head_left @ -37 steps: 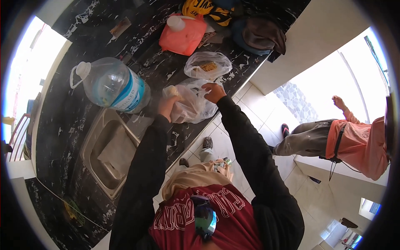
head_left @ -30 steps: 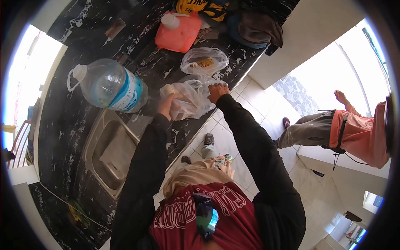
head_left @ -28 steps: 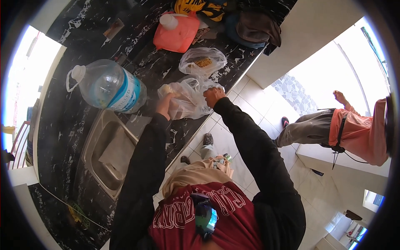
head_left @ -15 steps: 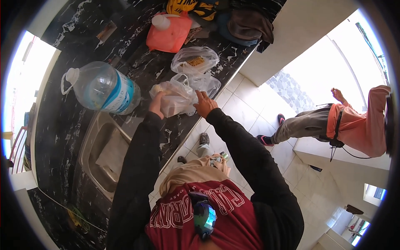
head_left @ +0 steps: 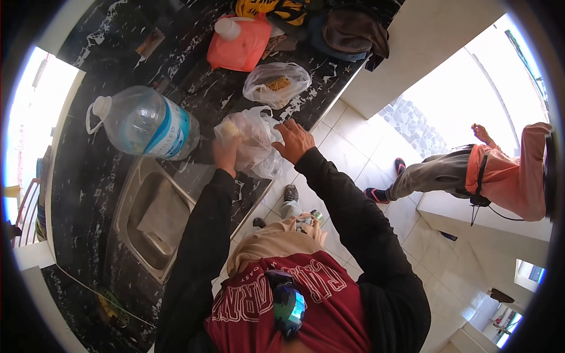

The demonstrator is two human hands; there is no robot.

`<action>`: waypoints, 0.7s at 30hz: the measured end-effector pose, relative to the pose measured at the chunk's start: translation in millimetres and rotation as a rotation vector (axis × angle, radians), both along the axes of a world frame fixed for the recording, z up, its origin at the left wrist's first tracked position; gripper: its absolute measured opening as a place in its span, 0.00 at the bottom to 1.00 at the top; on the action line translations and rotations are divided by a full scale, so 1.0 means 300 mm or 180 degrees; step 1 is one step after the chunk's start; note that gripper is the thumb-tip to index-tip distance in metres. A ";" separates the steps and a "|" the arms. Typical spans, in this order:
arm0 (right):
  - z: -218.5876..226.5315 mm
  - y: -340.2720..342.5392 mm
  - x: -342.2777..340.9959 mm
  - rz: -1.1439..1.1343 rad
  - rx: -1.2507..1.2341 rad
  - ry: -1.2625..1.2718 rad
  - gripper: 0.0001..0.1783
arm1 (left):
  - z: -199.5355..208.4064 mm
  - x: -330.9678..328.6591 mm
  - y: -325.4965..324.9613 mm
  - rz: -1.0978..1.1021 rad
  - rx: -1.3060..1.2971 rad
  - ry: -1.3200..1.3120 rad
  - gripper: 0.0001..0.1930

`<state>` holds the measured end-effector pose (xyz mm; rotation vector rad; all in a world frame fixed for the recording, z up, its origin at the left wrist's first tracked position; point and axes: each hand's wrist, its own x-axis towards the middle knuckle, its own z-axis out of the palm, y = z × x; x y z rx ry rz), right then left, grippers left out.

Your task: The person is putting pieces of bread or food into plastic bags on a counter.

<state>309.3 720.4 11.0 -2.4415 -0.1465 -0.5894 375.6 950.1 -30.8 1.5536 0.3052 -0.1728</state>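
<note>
A translucent white plastic bag [head_left: 253, 144] is bunched up near the counter's front edge, with something pale inside its upper left part. My left hand [head_left: 226, 154] grips the bag's left side, its fingers partly veiled by the plastic. At the right side, my right hand [head_left: 296, 142] has bent fingers and thumb at the bag's edge, pinching the film. Just beyond lies another clear plastic bag [head_left: 259, 88], opened out, with yellowish-brown strands of food [head_left: 278, 83] in it.
To the left stand a large water bottle [head_left: 147, 123] and a steel sink [head_left: 126, 217]. Farther back are a red-pink bag [head_left: 238, 50], a white cup [head_left: 227, 28] and dark cloth [head_left: 353, 32]. A person in orange [head_left: 500, 182] is at the right, beyond the tiled floor [head_left: 365, 159].
The loose plastic that lay beyond my hands is now gathered between them, and the bag droops closer to the counter edge. My right hand has shifted slightly right, its fingers spread wider.
</note>
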 end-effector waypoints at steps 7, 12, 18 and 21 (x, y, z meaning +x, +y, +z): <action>-0.113 -0.068 0.251 -0.0708 0.0037 0.1837 0.14 | 0.066 -0.031 0.014 -0.0203 0.0058 -0.0367 0.36; -0.075 -0.088 0.380 -0.0799 0.0903 0.0616 0.14 | 0.161 -0.044 0.027 -0.0922 0.0322 -0.0960 0.35; 0.102 -0.063 0.375 0.0673 0.3600 0.1316 0.12 | 0.236 -0.003 -0.027 -0.1693 0.1213 -0.1146 0.42; 0.166 -0.085 0.367 0.0963 0.3357 0.1415 0.12 | 0.235 0.055 -0.042 -0.1552 0.1926 -0.0847 0.47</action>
